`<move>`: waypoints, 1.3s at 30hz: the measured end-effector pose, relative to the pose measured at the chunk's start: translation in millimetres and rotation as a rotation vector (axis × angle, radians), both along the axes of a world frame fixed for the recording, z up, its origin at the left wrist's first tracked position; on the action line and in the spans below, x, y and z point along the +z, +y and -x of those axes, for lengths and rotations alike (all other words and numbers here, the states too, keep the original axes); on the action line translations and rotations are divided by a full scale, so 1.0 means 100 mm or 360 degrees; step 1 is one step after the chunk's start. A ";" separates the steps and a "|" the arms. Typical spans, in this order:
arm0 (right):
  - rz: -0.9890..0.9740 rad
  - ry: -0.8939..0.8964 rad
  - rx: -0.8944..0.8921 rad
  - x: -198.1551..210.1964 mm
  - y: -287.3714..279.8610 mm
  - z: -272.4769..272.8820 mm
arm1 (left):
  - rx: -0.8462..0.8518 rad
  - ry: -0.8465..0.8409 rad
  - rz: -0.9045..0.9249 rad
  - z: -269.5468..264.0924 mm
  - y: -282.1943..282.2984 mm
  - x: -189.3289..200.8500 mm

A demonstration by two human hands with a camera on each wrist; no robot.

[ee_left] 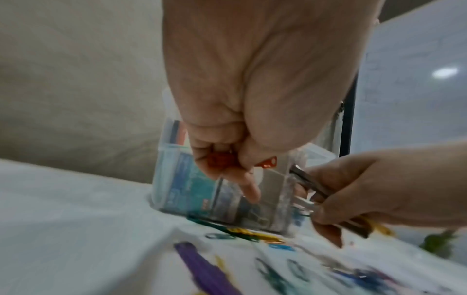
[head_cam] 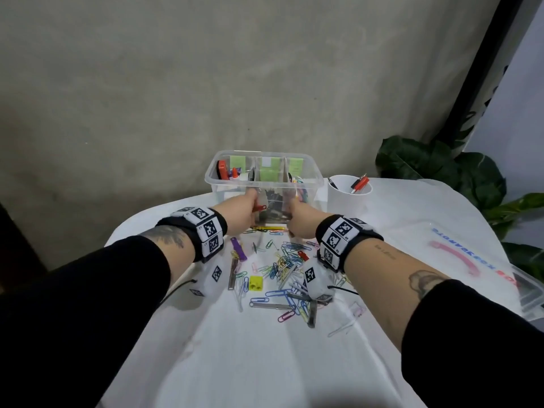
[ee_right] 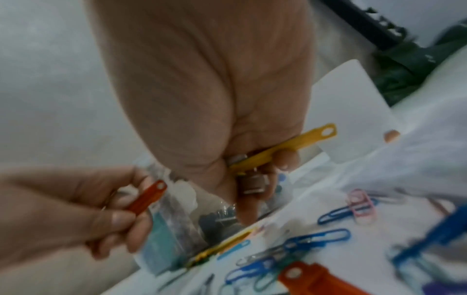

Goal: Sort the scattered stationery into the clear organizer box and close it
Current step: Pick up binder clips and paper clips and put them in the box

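Black long sleeves (head_cam: pixel 88 290) cover both forearms, pushed up from the wrists. Each wrist wears a black band (head_cam: pixel 203 231) carrying white blocks with square black-and-white markers; tattoos show on both forearms.

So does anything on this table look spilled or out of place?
Yes. Coloured paper clips and fastener strips lie scattered across the white cloth before the organizer box, and its lid lies off, at the right.

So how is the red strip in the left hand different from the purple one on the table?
The red strip is gripped in the left hand, raised beside the clear organizer box; the purple strip lies loose on the white tablecloth. Their colours differ. Both are flat plastic strips, and both are outside the box.
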State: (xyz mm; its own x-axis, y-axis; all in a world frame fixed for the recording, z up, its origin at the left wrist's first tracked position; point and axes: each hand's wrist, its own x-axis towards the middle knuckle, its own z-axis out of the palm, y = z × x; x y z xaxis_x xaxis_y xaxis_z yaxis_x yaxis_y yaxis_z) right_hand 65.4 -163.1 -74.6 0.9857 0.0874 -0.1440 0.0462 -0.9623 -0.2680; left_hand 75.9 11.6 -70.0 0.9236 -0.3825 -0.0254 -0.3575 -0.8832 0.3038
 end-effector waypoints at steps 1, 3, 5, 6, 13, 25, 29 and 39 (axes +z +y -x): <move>0.0015 0.0026 0.0061 0.00 0.04 -0.01 | -0.0023 0.0001 -0.0083 -0.03 0.00 0.01; 0.0067 0.0055 0.0183 -0.02 0.11 -0.02 | -0.0099 0.0028 -0.0253 -0.08 -0.01 0.01; 0.0128 0.0022 0.0276 -0.02 0.19 -0.04 | -0.0157 0.0072 -0.0443 -0.11 -0.02 -0.02; 0.0161 0.0000 0.0296 -0.01 0.22 -0.06 | -0.0171 0.0091 -0.0538 -0.12 -0.03 -0.04; 0.0369 -0.0021 0.0253 -0.02 0.30 -0.16 | -0.0130 -0.0052 -0.0631 -0.19 -0.09 -0.12; -0.0253 0.0078 0.0059 0.19 0.04 0.09 | -0.0011 0.0187 -0.0341 0.01 0.12 -0.13; -0.0426 0.0311 -0.0057 0.24 0.13 0.21 | 0.0098 0.0235 -0.0142 0.07 0.22 -0.05; -0.0054 0.0364 -0.0096 0.20 0.33 0.28 | -0.0096 0.0317 -0.0157 0.20 0.31 -0.01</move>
State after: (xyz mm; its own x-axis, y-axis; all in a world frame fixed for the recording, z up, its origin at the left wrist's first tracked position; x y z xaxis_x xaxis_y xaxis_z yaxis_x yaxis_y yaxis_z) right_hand 37.3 -130.6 -54.9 0.9314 0.0377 -0.3621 -0.0770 -0.9517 -0.2972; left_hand 55.9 43.0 -70.6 0.8721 -0.4237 -0.2447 -0.3523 -0.8909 0.2868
